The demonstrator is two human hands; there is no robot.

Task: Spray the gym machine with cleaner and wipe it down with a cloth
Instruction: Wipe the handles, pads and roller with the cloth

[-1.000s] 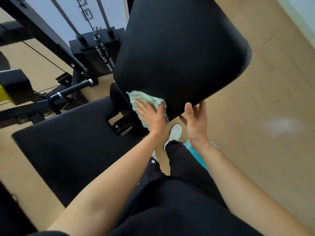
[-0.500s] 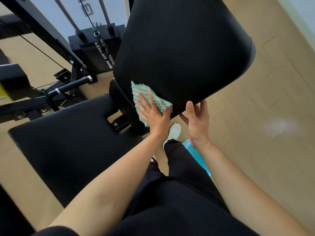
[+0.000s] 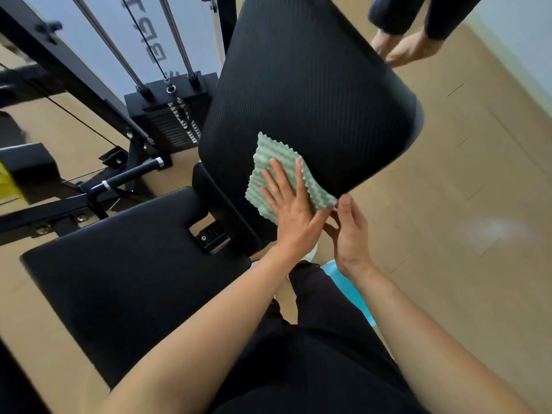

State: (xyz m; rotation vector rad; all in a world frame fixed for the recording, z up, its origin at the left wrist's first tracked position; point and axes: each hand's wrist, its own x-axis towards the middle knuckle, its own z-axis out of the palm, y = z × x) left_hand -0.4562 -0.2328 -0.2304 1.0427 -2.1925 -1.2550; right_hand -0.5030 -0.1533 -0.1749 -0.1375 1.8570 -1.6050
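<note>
Green-and-white striped cloth point(image 3: 265, 150) lies on the black ribbed back pad point(image 3: 313, 94) under the left hand point(image 3: 288, 204), grip spread flat. At the pad's edge the right hand point(image 3: 351, 234) has its grip clamped on the cloth's corner.

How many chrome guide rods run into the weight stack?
2: one guide rod left of the cable, the other right of it, both meeting the weight stack. The back pad may hide others.

The left hand point(image 3: 291, 210) covers part of the cloth point(image 3: 273, 158), and the back pad point(image 3: 298, 85) runs off the top edge.
</note>
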